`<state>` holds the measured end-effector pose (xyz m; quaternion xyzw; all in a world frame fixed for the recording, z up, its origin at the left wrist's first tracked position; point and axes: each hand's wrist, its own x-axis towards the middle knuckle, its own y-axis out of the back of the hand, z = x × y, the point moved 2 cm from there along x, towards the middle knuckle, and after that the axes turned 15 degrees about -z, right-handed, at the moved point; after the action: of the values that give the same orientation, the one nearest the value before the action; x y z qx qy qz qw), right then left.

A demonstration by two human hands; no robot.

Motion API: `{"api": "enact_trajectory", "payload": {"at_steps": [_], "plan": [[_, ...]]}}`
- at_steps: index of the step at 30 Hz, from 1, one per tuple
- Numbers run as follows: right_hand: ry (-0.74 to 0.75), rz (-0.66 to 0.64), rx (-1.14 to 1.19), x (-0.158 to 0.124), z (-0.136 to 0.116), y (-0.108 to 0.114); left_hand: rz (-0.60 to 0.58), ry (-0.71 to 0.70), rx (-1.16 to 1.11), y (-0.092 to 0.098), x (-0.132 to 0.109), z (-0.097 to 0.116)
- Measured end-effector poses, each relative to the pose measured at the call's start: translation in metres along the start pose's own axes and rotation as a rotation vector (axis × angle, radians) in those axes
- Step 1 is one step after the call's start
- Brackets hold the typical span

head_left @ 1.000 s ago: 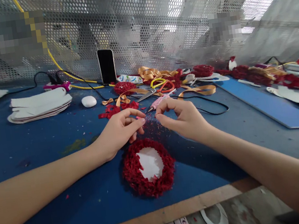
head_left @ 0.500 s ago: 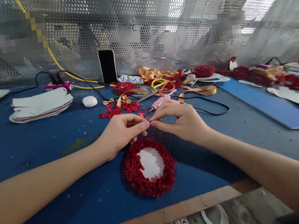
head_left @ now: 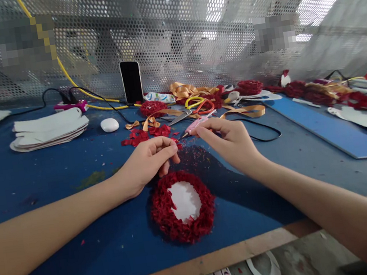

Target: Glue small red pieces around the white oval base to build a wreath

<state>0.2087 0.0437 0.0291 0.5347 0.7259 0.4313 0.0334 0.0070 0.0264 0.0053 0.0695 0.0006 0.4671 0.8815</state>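
Note:
My left hand point(head_left: 154, 162) is above the table with thumb and fingertips pressed together. Whatever lies in that pinch is too small to make out. Thumb and forefinger of my right hand point(head_left: 229, 138) come together over the pink glue gun point(head_left: 191, 127), covering part of it; I cannot tell whether they grip it. Just below my left hand lies a round wreath of ruffled dark red material point(head_left: 161, 211) around a white centre point(head_left: 185, 201). Small red pieces point(head_left: 139, 137) are scattered beyond my left hand.
Scissors point(head_left: 192, 104) with yellow and orange handles lie behind the glue gun, among orange ribbon point(head_left: 185, 89). A phone point(head_left: 132, 82) stands upright at the back. White cut-outs point(head_left: 49, 131) and a white mouse-shaped object point(head_left: 110, 125) are left; a blue board point(head_left: 332, 128) is right.
My right hand has parted from my left, moving slightly right and up over the glue gun. My left hand keeps its pinch, and the wreath stays in place.

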Motion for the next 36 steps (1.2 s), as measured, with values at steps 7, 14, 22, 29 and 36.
{"api": "enact_trajectory", "payload": {"at_steps": [7, 14, 22, 29, 36], "plan": [[-0.021, 0.012, -0.020, 0.0005, 0.0003, 0.0006, 0.008, 0.019, 0.000, 0.0022, -0.0003, -0.0026], [-0.012, 0.007, -0.027, 0.0008, 0.0003, 0.0007, 0.002, 0.038, -0.007, 0.0031, -0.0006, -0.0038], [-0.024, -0.023, -0.030, 0.0005, 0.0014, 0.0005, -0.025, 0.023, -0.003, -0.0003, -0.0013, 0.0004], [-0.041, -0.026, -0.033, 0.0008, -0.0005, 0.0000, -0.033, -0.007, -0.041, -0.0008, -0.0018, 0.0010], [-0.068, -0.042, -0.060, 0.0003, 0.0002, -0.0004, -0.034, -0.016, -0.091, 0.0010, -0.0010, -0.0019]]}}
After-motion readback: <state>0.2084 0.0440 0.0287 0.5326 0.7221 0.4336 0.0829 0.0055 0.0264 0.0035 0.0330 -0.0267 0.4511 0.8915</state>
